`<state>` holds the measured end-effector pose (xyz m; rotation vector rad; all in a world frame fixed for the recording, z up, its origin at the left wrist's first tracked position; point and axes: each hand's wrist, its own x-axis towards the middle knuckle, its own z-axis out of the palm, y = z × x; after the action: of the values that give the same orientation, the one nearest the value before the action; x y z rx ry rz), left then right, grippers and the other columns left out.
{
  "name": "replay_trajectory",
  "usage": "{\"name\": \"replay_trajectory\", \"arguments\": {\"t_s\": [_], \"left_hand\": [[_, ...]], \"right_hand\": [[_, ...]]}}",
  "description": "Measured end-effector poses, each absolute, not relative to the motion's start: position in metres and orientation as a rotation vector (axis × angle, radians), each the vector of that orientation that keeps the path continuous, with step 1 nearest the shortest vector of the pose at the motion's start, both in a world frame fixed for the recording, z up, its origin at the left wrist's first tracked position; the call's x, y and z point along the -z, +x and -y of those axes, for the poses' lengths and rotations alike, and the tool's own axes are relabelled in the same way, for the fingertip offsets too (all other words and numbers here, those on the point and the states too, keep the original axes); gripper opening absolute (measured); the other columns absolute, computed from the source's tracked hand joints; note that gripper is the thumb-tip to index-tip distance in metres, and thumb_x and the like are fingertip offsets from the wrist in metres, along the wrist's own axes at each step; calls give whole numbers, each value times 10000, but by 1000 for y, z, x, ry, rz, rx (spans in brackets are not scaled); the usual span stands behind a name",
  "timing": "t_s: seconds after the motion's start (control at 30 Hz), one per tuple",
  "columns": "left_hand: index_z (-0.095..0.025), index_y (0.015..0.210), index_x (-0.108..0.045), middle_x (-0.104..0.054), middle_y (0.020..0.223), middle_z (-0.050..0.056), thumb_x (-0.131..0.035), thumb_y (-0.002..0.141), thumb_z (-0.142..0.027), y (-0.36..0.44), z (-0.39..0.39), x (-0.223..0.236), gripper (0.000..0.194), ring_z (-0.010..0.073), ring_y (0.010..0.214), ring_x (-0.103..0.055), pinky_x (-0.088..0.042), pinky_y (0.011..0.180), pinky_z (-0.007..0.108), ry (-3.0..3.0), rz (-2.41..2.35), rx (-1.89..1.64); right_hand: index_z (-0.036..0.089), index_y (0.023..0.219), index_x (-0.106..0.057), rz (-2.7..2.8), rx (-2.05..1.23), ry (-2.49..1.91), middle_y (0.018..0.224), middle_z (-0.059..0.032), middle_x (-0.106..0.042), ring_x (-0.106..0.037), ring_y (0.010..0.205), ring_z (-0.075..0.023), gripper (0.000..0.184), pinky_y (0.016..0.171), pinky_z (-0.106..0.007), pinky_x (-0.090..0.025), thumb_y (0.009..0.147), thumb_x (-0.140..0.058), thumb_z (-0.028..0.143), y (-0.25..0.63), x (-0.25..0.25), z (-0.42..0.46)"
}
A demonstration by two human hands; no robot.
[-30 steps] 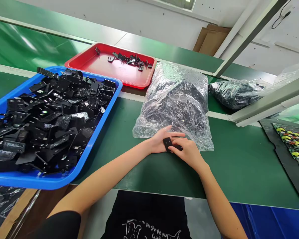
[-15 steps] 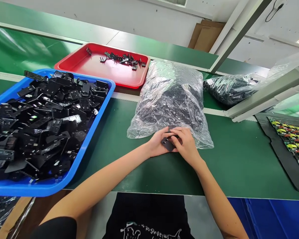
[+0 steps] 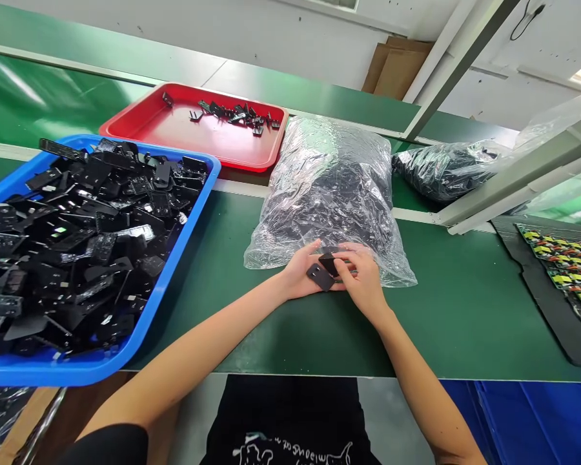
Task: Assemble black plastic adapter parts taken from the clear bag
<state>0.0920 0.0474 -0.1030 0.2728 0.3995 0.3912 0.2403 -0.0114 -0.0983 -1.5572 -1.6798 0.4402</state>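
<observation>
In front of the plastic bag, both hands meet over small black parts. My left hand (image 3: 300, 271) is palm up, with a flat black plate (image 3: 320, 277) with small holes lying across its fingers. My right hand (image 3: 364, 276) pinches a second black piece (image 3: 328, 262) between thumb and fingers, right above the plate. Whether the two pieces touch or are joined I cannot tell. Just behind the hands lies the clear plastic bag (image 3: 339, 187) full of black parts.
At left stands a blue tray (image 3: 174, 255) heaped with black parts. Behind it, a red tray (image 3: 184, 132) holds several small black pieces. A second bag (image 3: 440, 171) lies beside a slanted metal post (image 3: 523, 174). Circuit boards (image 3: 561, 258) rest on a black sheet (image 3: 545, 303) at right.
The right hand has turned the second black piece, so more of it shows above the plate. The left palm has opened slightly, and the plate has shifted a little left.
</observation>
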Motion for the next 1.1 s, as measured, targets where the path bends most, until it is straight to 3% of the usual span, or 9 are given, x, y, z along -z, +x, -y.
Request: {"name": "replay_trajectory", "arguments": {"t_s": [0.2,0.37,0.57,0.67,0.77,0.9,1.0,1.1], "left_hand": [[-44,1351,-456,-598,1259,235,-242,964,-535,89,-52,107,662,329,1130,-606,-414,980,498,290,-250,-370],[-69,1366,-436,-532,1346,244,-351,935,-514,89,-53,112,625,362,1189,-567,-424,965,494,305,-217,-366],[-109,1298,-516,-543,1350,198,-437,919,-440,88,-53,113,510,323,1134,-605,-453,929,472,429,-331,-337],[-124,1222,-568,-614,1246,164,-512,876,-398,87,-51,113,445,281,1050,-641,-480,852,408,473,-394,-320],[-122,1025,-622,-676,1043,122,-585,812,-406,85,-49,114,357,195,812,-664,-465,691,299,537,-432,-341],[-139,737,-550,-627,738,55,-656,735,-451,83,-49,114,330,127,598,-573,-397,577,249,663,-488,-299],[-170,691,-483,-574,686,19,-637,704,-582,81,-50,114,440,110,565,-520,-368,558,242,764,-510,-279],[-182,651,-450,-539,655,16,-580,680,-701,79,-51,117,535,111,525,-477,-360,542,259,891,-511,-262]], "right_hand": [[187,1214,-613,1539,-400,-1515,1281,-117,-607,-521,1244,-246,433,1052,-475,-428,985,-346,439,247,97,11],[268,1454,-377,1491,-411,-1404,1498,-63,-419,-411,1365,-233,490,1123,-470,-352,1007,-270,436,249,99,13],[304,1528,-166,1464,-239,-1384,1604,-46,-187,-229,1462,-222,535,1173,-486,-256,1008,-268,377,252,100,12],[231,1519,-217,1456,-198,-1499,1583,-99,-239,-207,1467,-211,547,1183,-494,-219,996,-293,369,257,109,5],[150,1454,-360,1541,-202,-1629,1534,-141,-333,-248,1446,-232,538,1165,-518,-245,970,-295,375,259,125,-7],[140,1272,-586,1651,-165,-1646,1427,-153,-485,-331,1392,-312,469,1113,-583,-298,903,-375,338,253,143,-20],[202,1324,-559,1798,-154,-1717,1423,-116,-504,-364,1378,-333,474,1099,-611,-292,890,-402,309,245,150,-24],[229,1409,-463,1813,-84,-1813,1496,-103,-416,-316,1411,-343,540,1097,-605,-299,892,-420,380,241,160,-27]]}}
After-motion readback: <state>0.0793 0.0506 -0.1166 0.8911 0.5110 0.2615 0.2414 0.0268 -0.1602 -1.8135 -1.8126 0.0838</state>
